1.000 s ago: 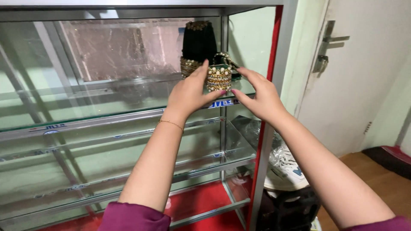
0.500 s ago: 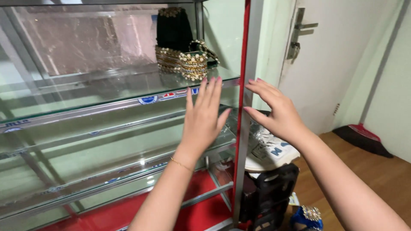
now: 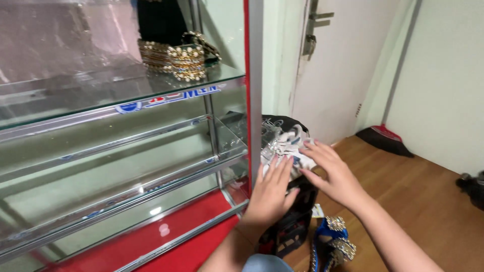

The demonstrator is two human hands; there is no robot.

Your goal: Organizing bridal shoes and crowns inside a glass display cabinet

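My left hand (image 3: 272, 194) and my right hand (image 3: 334, 174) are down beside the glass display cabinet (image 3: 151, 166), fingers spread. Both hover at a white shoe wrapped in clear plastic (image 3: 285, 143), which lies on top of a black crate (image 3: 290, 226). The fingertips of both hands touch or nearly touch the wrapping. High on the cabinet's top glass shelf (image 3: 101, 93) stands a pair of black shoes with gold beaded trim (image 3: 174, 50). On the floor below my right wrist lies a blue embellished shoe (image 3: 330, 242).
The cabinet has a red frame post (image 3: 248, 75) and red base (image 3: 166, 247), with several glass shelves. A white door (image 3: 333, 60) is behind the crate. A dustpan-like dark object (image 3: 385, 138) lies on the wooden floor (image 3: 428, 201), and a dark item (image 3: 474, 189) at the far right.
Both hands have dropped from the top shelf, where the black and gold shoes stay, down to the wrapped white shoe on the crate. The view has swung right and down.
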